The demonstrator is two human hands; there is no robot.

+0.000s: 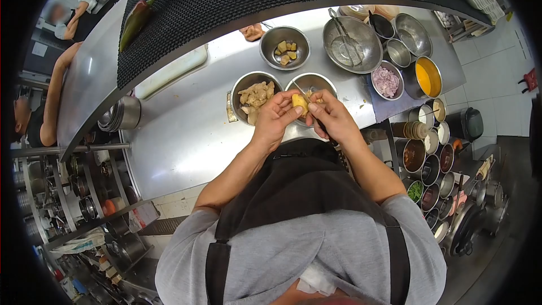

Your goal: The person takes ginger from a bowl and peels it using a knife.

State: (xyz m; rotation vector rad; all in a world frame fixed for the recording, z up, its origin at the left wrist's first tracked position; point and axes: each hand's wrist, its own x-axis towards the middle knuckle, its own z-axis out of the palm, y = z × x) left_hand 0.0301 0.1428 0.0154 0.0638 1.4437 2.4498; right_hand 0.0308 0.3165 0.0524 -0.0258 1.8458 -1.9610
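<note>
My left hand [275, 116] pinches a piece of peeled yellow ginger [300, 102] over a metal bowl [329, 81]. My right hand [337, 118] grips a small knife [299, 87], its blade against the ginger; the handle's dark end shows below my fingers. Both hands partly cover this bowl, so its contents are mostly hidden. Beside my left hand, a second bowl [235, 83] holds knobs of unpeeled ginger [257, 95]. Farther back, a third bowl [265, 39] contains several yellow ginger pieces [284, 55].
A large strainer [333, 39], a bowl of chopped purple onion [386, 82] and a pot of orange liquid [427, 77] stand at right. Overhead, a shelf with black mesh [226, 8] crosses the counter's back. Other people [53, 87] are at far left.
</note>
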